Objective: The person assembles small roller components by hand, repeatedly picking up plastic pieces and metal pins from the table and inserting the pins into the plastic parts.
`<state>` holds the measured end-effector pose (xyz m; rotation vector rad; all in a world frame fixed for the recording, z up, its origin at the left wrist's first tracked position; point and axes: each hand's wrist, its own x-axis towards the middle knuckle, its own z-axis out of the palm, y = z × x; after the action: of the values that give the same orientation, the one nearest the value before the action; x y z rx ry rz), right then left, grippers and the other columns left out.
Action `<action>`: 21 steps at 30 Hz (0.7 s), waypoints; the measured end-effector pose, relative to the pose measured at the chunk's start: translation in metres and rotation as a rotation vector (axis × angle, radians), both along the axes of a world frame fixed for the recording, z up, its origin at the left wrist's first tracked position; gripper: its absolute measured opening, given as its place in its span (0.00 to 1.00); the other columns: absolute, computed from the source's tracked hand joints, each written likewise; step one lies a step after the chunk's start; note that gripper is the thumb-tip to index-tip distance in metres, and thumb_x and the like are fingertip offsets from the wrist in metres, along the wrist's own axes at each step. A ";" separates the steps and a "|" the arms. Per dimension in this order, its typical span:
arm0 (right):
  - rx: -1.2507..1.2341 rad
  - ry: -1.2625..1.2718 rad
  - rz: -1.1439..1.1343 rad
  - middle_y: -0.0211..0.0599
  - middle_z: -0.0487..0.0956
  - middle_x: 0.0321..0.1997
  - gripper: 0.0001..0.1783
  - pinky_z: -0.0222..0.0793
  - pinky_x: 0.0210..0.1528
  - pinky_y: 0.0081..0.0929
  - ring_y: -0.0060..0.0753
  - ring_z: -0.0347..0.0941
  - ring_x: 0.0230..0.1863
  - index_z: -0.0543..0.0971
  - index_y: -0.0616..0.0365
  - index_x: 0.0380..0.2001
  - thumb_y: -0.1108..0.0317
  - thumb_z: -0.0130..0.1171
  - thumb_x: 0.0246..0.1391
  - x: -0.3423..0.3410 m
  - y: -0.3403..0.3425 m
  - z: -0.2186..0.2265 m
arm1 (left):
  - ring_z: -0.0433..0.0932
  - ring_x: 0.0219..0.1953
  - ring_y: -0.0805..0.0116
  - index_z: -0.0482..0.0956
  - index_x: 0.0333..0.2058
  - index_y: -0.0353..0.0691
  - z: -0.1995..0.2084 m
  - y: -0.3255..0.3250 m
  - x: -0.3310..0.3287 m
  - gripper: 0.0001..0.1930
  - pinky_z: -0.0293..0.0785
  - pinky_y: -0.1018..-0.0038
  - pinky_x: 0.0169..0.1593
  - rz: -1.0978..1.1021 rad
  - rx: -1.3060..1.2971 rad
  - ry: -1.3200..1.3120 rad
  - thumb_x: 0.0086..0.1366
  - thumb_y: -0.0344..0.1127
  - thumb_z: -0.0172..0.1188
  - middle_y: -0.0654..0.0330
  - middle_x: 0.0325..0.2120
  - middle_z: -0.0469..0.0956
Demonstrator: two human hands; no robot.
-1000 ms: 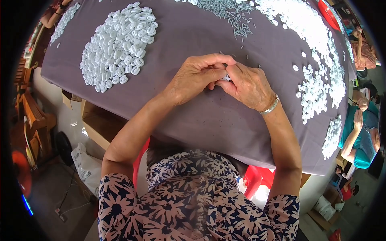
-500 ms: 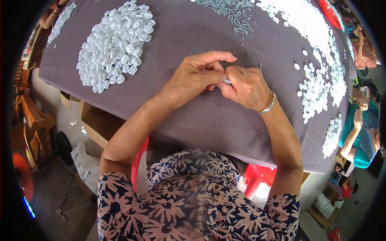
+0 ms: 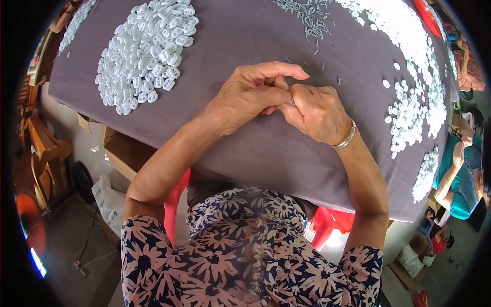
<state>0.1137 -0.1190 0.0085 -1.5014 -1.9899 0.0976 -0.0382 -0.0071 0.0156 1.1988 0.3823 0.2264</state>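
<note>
Over the cloth-covered table my two hands meet fingertip to fingertip. My left hand (image 3: 243, 97) pinches with its thumb and a curled finger, while its index finger stretches out to the right above them. My right hand (image 3: 319, 113), with a silver bracelet at the wrist, is closed against the left fingertips. Between them a sliver of a small white plastic piece (image 3: 291, 102) shows; the fingers cover the rest of it. Several small grey, pin-like pieces (image 3: 322, 66) lie loose just beyond my right hand.
A large heap of white oval pieces with holes (image 3: 143, 56) lies at the left. Grey pin-like pieces (image 3: 309, 20) are piled at the far side. More white pieces (image 3: 409, 112) spread along the right, near a red container (image 3: 428, 18). A person in teal (image 3: 452, 174) sits at the right.
The whole view has shifted slightly. My hands keep nearly the same pose, with the white piece between the fingertips now a little less visible.
</note>
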 end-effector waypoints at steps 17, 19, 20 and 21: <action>-0.029 0.393 -0.077 0.30 0.61 0.13 0.18 0.52 0.18 0.22 0.21 0.55 0.15 0.65 0.59 0.17 0.66 0.61 0.53 0.000 -0.004 0.002 | 0.75 0.26 0.78 0.77 0.34 0.34 0.023 0.034 -0.056 0.04 0.72 0.80 0.31 0.382 0.668 0.091 0.61 0.26 0.57 0.63 0.24 0.77; 0.010 0.357 -0.090 0.29 0.60 0.13 0.18 0.52 0.17 0.21 0.20 0.54 0.14 0.65 0.59 0.17 0.67 0.59 0.55 -0.001 -0.003 0.000 | 0.75 0.26 0.77 0.78 0.35 0.34 0.028 0.056 -0.081 0.05 0.71 0.79 0.31 0.520 0.877 0.173 0.61 0.27 0.57 0.62 0.25 0.77; 0.041 0.322 -0.102 0.29 0.60 0.12 0.17 0.51 0.17 0.21 0.20 0.54 0.14 0.65 0.60 0.17 0.68 0.58 0.56 -0.002 -0.001 0.000 | 0.75 0.26 0.77 0.79 0.35 0.34 0.033 0.065 -0.093 0.05 0.71 0.79 0.31 0.610 0.958 0.225 0.61 0.28 0.58 0.62 0.26 0.78; 0.047 0.325 -0.096 0.29 0.60 0.12 0.17 0.51 0.17 0.21 0.20 0.54 0.14 0.65 0.60 0.17 0.68 0.58 0.56 -0.003 -0.001 -0.001 | 0.75 0.26 0.76 0.79 0.35 0.35 0.032 0.079 -0.105 0.05 0.71 0.78 0.32 0.641 1.065 0.251 0.61 0.28 0.59 0.61 0.26 0.78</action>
<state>0.1107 -0.1196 0.0077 -1.4468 -1.6499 0.2369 -0.1434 0.0715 0.0478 2.1307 0.9291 0.9178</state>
